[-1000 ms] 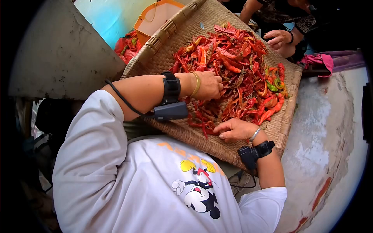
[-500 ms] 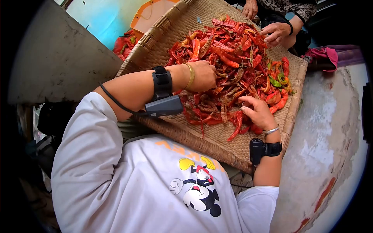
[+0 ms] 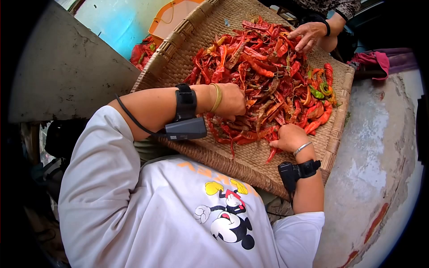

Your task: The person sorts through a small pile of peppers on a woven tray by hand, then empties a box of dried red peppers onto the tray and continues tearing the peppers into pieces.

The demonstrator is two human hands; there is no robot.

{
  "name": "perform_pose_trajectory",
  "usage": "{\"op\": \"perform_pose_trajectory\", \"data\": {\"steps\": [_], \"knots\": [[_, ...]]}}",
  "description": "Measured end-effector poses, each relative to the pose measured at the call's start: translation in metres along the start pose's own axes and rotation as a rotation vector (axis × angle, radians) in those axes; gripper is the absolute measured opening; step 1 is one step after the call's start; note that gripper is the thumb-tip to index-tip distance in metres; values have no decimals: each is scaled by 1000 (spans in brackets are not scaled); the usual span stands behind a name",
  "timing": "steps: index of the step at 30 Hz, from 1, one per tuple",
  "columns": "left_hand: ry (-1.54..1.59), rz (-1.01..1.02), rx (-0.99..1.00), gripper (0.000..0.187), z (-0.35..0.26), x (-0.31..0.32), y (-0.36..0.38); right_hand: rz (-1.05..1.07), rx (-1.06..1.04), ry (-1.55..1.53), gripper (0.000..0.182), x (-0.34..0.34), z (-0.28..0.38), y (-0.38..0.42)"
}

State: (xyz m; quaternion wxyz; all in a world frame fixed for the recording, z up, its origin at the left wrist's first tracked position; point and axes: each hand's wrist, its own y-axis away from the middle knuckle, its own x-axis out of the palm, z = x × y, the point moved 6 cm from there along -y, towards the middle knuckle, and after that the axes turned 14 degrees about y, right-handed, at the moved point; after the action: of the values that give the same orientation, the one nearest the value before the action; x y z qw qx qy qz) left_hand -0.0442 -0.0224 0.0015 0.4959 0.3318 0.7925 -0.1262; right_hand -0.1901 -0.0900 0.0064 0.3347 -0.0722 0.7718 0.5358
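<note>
A large heap of dried red chilies (image 3: 257, 67) lies in a woven tray (image 3: 254, 163). My left hand (image 3: 230, 101), with a yellow bangle at the wrist, is at the heap's near left side, its fingers curled under; anything in them is hidden. At the near right side of the heap, my right hand (image 3: 290, 137) is closed, thumb beside some red chilies and fingers curled in among them. What it grips cannot be made out. A few green chilies (image 3: 317, 92) lie at the right of the heap.
Another person's hand (image 3: 309, 35) touches the far right of the heap. An orange-rimmed container (image 3: 172, 18) and a red bag (image 3: 142, 52) are beyond the tray at the far left. Pink cloth (image 3: 380, 62) lies at the right. A grey panel (image 3: 67, 67) stands at the left.
My left hand has moved slightly nearer to me. My right hand has also moved nearer, and its fingers have closed. The other person's hand has shifted left over the heap; their second hand has gone from sight.
</note>
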Motion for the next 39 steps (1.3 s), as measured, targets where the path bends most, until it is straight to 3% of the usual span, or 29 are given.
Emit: {"op": "perform_pose_trajectory", "data": {"steps": [3,6,8,9,11,13,14,15,22,25,30,34,37,39], "knots": [[8,-31,61,27,-5,0,2,-2,7,68,33,6,1,-8],[59,-156,152,31,-9,-4,4,-141,-14,61,34,9,-10,-11],[78,-139,131,30,-2,3,0,-234,-343,-299,29,0,-4,-4],[96,-118,110,30,2,4,-2,-241,-338,-293,29,-9,-4,3],[90,-130,111,28,-6,-11,-1,81,-333,-909,15,-19,3,23],[189,-250,-1,30,-6,-24,-1,94,-392,-993,15,-23,7,28],[236,-397,88,32,-9,-32,3,94,-431,-1046,15,-24,9,29],[233,-396,89,32,-12,-35,3,93,-471,-1099,15,-27,12,30],[451,-437,190,31,-26,-39,5,75,-482,-1057,18,-29,24,21],[480,-374,211,32,-25,-33,3,51,-569,-1205,17,-28,27,16],[712,-464,209,34,-19,-40,2,-18,-482,-1386,14,-36,21,18],[794,-386,93,35,-14,-35,0,-139,-472,-1296,14,-33,14,10],[694,-463,155,33,-13,-34,0,-64,-487,-1373,15,-40,18,19],[812,-350,63,29,-11,-29,-2,-57,-494,-1377,16,-40,21,17]]}}
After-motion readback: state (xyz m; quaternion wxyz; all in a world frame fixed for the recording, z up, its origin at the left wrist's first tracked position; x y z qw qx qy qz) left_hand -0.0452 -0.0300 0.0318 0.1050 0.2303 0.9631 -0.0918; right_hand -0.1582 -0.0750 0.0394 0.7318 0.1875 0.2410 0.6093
